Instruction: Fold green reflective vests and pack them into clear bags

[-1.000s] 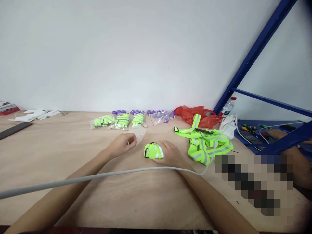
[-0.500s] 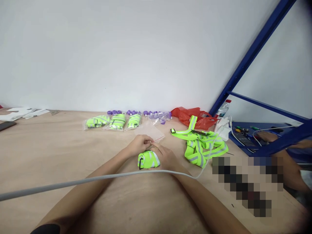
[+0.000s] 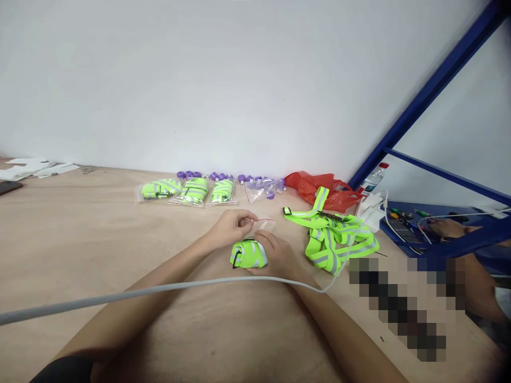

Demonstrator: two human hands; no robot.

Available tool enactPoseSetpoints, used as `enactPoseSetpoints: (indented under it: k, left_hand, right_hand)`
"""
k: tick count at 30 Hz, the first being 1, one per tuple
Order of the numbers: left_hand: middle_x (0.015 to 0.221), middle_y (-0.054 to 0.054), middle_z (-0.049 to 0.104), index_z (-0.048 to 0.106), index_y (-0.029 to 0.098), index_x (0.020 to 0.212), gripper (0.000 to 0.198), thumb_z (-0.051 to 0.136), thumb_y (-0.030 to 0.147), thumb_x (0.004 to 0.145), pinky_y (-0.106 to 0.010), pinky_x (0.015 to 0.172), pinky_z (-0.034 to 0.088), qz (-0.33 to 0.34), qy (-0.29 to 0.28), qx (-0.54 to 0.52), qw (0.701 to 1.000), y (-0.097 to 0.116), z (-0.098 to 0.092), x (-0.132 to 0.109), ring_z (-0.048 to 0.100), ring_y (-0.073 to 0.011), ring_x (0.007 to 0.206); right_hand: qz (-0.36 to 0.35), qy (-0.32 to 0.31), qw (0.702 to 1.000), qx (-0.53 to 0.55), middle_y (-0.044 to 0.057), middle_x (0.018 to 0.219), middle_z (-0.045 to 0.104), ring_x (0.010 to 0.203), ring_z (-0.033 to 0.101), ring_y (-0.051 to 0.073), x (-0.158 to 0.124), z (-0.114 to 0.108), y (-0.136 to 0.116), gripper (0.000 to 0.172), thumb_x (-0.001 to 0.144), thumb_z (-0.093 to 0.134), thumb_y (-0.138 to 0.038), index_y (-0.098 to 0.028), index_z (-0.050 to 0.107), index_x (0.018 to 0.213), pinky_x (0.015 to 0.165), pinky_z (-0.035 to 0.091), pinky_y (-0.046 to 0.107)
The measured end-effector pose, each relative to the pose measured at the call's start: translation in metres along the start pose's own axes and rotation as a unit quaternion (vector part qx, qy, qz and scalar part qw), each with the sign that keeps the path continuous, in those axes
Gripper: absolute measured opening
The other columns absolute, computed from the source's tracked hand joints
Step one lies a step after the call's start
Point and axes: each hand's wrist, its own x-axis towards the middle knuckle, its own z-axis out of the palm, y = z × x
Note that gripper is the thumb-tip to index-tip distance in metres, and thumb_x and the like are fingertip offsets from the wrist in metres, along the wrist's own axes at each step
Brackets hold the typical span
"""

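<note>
My left hand (image 3: 229, 229) pinches the edge of a small clear zip bag (image 3: 265, 225) with a red line along its top. Close beside it, my right hand (image 3: 280, 256) is wrapped round a rolled fluorescent yellow-green reflective strap (image 3: 249, 255) with grey stripes and a black buckle on its left side. The bag lies just beyond the roll, between my two hands. Some right fingertips are hidden behind the roll. To the right spreads a loose reflective strap harness (image 3: 329, 242) with black buckles.
Three bagged straps (image 3: 194, 191) lie in a row near the wall, before several purple pieces (image 3: 217, 176). Another clear bag (image 3: 261, 189) and a red plastic bag (image 3: 331, 191) lie beyond. A white cable (image 3: 179, 286) crosses before my arms. Another person's arm (image 3: 479, 287) is at right.
My left hand has drawn the clear bag from the table in towards the rolled strap. My right hand still has the roll. The view has shifted slightly.
</note>
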Motion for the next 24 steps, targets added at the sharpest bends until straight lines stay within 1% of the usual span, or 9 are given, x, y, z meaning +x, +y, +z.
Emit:
enactPoseSetpoints:
  k: [2, 4, 7, 10, 13, 15, 17, 19, 24]
  left_hand:
    - [0.065, 0.003, 0.057, 0.074, 0.014, 0.104, 0.026, 0.057, 0.020, 0.084, -0.023, 0.055, 0.036, 0.015, 0.056, 0.005, 0.998, 0.007, -0.006, 0.001, 0.046, -0.0103, 0.057]
    - [0.067, 0.004, 0.054, 0.071, 0.016, 0.107, 0.025, 0.057, 0.023, 0.087, -0.023, 0.058, 0.038, 0.035, 0.070, 0.005, 0.997, 0.015, -0.015, 0.001, 0.047, -0.0108, 0.059]
    - [0.076, 0.002, 0.060, 0.068, 0.019, 0.115, 0.029, 0.062, 0.034, 0.091, -0.027, 0.071, 0.046, 0.055, -0.023, 0.004, 0.998, 0.022, -0.032, 0.000, 0.057, -0.0141, 0.072]
    - [0.106, -0.005, 0.068, 0.060, 0.024, 0.133, 0.055, 0.075, 0.045, 0.084, -0.037, 0.096, 0.048, 0.051, -0.132, 0.018, 0.990, 0.026, -0.051, -0.004, 0.063, -0.0219, 0.104]
    - [0.148, -0.009, 0.054, 0.044, 0.029, 0.150, 0.094, 0.088, 0.049, 0.069, -0.046, 0.117, 0.034, 0.019, -0.252, 0.044, 0.966, 0.034, -0.067, -0.011, 0.046, -0.0309, 0.140]
    - [0.162, -0.008, 0.039, 0.033, 0.031, 0.156, 0.111, 0.090, 0.052, 0.064, -0.048, 0.122, 0.028, -0.013, -0.322, 0.061, 0.945, 0.042, -0.073, -0.016, 0.034, -0.0336, 0.149]
    - [0.165, -0.007, 0.034, 0.028, 0.030, 0.158, 0.116, 0.089, 0.055, 0.063, -0.049, 0.122, 0.028, -0.034, -0.355, 0.083, 0.931, 0.053, -0.074, -0.020, 0.032, -0.0350, 0.150]
    - [0.163, -0.008, 0.037, 0.030, 0.029, 0.158, 0.115, 0.088, 0.058, 0.063, -0.049, 0.122, 0.030, -0.038, -0.361, 0.111, 0.925, 0.063, -0.072, -0.024, 0.035, -0.0365, 0.148]
    - [0.161, -0.008, 0.041, 0.033, 0.027, 0.157, 0.117, 0.090, 0.059, 0.060, -0.046, 0.122, 0.030, -0.069, -0.393, 0.102, 0.911, 0.069, -0.067, -0.025, 0.038, -0.0353, 0.146]
  right_hand:
    - [0.001, -0.009, 1.000, 0.001, 0.020, 0.125, 0.067, 0.113, 0.067, 0.035, 0.000, 0.001, 0.000, 0.070, 0.075, 0.077, -0.049, -0.015, 0.055, 0.132, 0.090, 0.058, 0.045]
    - [-0.006, -0.014, 1.000, 0.008, 0.021, 0.124, 0.067, 0.111, 0.068, 0.034, 0.000, 0.003, 0.000, 0.073, 0.074, 0.078, -0.053, -0.014, 0.056, 0.132, 0.088, 0.058, 0.044]
    - [-0.030, -0.014, 0.999, 0.026, 0.019, 0.121, 0.068, 0.107, 0.069, 0.032, 0.000, 0.006, 0.000, 0.072, 0.076, 0.076, -0.057, -0.015, 0.056, 0.131, 0.085, 0.059, 0.041]
    - [-0.057, 0.007, 0.997, 0.042, 0.017, 0.119, 0.069, 0.105, 0.069, 0.030, -0.001, 0.006, -0.003, 0.070, 0.078, 0.072, -0.058, -0.016, 0.054, 0.131, 0.081, 0.059, 0.039]
    - [-0.089, 0.057, 0.993, 0.053, 0.016, 0.117, 0.069, 0.105, 0.070, 0.029, -0.001, 0.003, -0.012, 0.075, 0.077, 0.070, -0.060, -0.018, 0.049, 0.136, 0.083, 0.059, 0.038]
    - [-0.113, 0.096, 0.987, 0.069, 0.014, 0.115, 0.070, 0.101, 0.071, 0.027, 0.000, 0.000, -0.021, 0.078, 0.077, 0.068, -0.060, -0.020, 0.045, 0.139, 0.081, 0.059, 0.037]
    - [-0.136, 0.132, 0.978, 0.090, 0.013, 0.112, 0.070, 0.096, 0.072, 0.025, 0.001, -0.001, -0.030, 0.079, 0.077, 0.068, -0.059, -0.020, 0.043, 0.140, 0.078, 0.059, 0.036]
    - [-0.152, 0.156, 0.970, 0.110, 0.012, 0.110, 0.070, 0.093, 0.072, 0.025, 0.000, -0.002, -0.037, 0.080, 0.076, 0.068, -0.061, -0.019, 0.043, 0.140, 0.076, 0.060, 0.035]
    - [-0.159, 0.154, 0.962, 0.159, 0.011, 0.113, 0.069, 0.095, 0.073, 0.024, -0.004, -0.002, -0.046, 0.073, 0.078, 0.063, -0.064, -0.019, 0.049, 0.133, 0.079, 0.060, 0.035]
